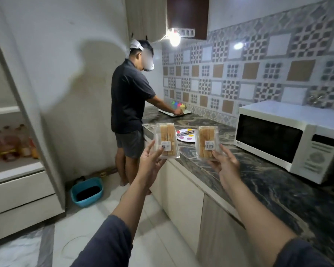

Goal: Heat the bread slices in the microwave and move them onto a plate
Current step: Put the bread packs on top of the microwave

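beside the dark marbled counter point(258, 189) with its shut white microwave point(289, 139), the left hand point(152, 160) and right hand point(225, 164) are each pinching a clear bread pack point(167, 140) point(207, 142), seemingly sealed, needing setting down before opening.

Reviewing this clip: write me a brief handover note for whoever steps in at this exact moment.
Left hand: holds up left bread pack, sealed.
Right hand: holds up right bread pack, sealed.
Microwave: on the counter at right, door shut.
Dotted plate: on the counter behind the packs.
Done: nothing yet. Left: open packs, heat slices, plate them.
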{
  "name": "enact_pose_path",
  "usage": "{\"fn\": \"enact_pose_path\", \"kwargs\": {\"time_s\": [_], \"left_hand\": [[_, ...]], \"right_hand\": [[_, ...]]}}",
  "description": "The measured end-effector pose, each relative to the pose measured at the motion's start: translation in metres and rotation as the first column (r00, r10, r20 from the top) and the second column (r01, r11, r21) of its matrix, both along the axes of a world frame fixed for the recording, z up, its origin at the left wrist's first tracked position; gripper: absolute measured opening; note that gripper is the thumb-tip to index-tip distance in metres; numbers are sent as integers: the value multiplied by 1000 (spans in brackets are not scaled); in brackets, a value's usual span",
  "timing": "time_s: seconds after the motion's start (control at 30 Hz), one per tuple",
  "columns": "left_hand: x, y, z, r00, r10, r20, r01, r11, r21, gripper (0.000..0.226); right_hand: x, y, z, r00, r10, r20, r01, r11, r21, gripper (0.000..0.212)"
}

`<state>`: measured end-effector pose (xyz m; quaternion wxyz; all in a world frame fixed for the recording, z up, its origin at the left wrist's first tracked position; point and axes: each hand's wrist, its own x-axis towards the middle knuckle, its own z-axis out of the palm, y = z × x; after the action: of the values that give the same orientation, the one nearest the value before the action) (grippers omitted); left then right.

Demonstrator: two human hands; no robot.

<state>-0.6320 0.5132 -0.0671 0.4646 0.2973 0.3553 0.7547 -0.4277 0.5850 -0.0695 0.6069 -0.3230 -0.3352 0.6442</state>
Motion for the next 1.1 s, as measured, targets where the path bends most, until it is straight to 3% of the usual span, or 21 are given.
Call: {"fn": "enact_pose_path", "kwargs": {"time_s": [0.23, 0.4, 0.53, 0.7, 0.87, 1.1], "left_hand": [[-11, 163, -11, 985, -170, 34, 171, 985, -30, 50], [14, 278, 1, 940, -340, -8, 339, 938, -72, 47], [46, 355, 17, 867, -493, -70, 489, 870, -64, 48], [118, 427, 30, 772, -635, -26, 635, 772, -37, 47], [189, 479, 49, 735, -675, -63, 672, 738, -67, 36], [264, 551, 64, 727, -677, -116, 649, 732, -206, 46]], "right_hand": [[7, 118, -15, 974, -142, 175, 137, 990, 42, 44], [27, 189, 11, 915, -301, 269, 276, 953, 127, 44], [55, 227, 27, 863, -436, 256, 405, 899, 165, 44], [109, 260, 43, 785, -574, 232, 551, 819, 160, 44], [170, 304, 58, 692, -686, 224, 671, 726, 150, 41], [238, 363, 76, 564, -762, 318, 791, 609, 55, 39]]}}
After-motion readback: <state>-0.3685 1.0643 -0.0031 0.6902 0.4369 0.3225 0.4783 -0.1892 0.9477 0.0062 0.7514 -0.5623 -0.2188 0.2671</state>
